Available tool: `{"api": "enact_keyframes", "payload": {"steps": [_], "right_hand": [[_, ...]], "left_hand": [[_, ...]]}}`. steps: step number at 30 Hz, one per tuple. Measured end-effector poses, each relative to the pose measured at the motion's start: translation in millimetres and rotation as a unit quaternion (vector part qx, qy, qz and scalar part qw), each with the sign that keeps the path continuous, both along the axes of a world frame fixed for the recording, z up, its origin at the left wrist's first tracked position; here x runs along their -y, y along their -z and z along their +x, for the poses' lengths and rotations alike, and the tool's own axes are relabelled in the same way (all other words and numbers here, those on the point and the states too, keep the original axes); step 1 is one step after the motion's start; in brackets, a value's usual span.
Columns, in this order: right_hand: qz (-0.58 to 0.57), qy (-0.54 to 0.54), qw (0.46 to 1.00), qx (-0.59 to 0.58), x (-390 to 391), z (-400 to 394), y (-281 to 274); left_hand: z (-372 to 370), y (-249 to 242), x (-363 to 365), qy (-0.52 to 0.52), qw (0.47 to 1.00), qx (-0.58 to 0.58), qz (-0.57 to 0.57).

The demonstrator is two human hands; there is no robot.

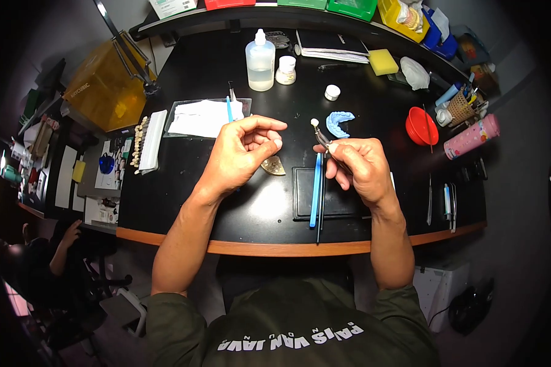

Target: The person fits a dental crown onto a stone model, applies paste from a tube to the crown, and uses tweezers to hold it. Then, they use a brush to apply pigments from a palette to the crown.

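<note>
Just in front of the blue arch-shaped dental impression [339,123], the right hand [360,166] pinches a thin metal tool [322,138] carrying a small whitish tooth [314,122], while the left hand [242,153] pinches its fingertips together beside it; best kept steady and close.

My left hand [243,148] hovers raised, fingers curled, thumb and fingertips pinched. My right hand [360,165] is closed in a pinch grip, both forearms angled inward.
</note>
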State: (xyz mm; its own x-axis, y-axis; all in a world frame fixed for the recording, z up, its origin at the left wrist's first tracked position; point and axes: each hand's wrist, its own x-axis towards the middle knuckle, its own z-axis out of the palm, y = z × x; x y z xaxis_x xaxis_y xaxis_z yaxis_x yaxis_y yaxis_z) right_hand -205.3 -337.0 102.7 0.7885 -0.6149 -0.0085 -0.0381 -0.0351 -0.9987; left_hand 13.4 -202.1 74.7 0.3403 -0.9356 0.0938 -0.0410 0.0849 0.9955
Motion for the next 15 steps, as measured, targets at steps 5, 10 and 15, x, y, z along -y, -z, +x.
{"api": "enact_keyframes", "payload": {"steps": [5,10,15], "right_hand": [[0.015,-0.010,1.000,0.013,1.7,-0.5,1.0],[0.015,-0.024,0.999,0.028,4.3,-1.1,4.6],[0.021,-0.021,0.999,0.023,3.4,-1.1,4.3]], "left_hand": [[-1.2,-1.8,-0.1,-0.008,1.000,0.011,0.007],[-1.3,-2.1,-0.1,-0.008,1.000,0.013,-0.001],[-0.9,-0.6,0.0,-0.006,1.000,0.016,-0.007]]}}
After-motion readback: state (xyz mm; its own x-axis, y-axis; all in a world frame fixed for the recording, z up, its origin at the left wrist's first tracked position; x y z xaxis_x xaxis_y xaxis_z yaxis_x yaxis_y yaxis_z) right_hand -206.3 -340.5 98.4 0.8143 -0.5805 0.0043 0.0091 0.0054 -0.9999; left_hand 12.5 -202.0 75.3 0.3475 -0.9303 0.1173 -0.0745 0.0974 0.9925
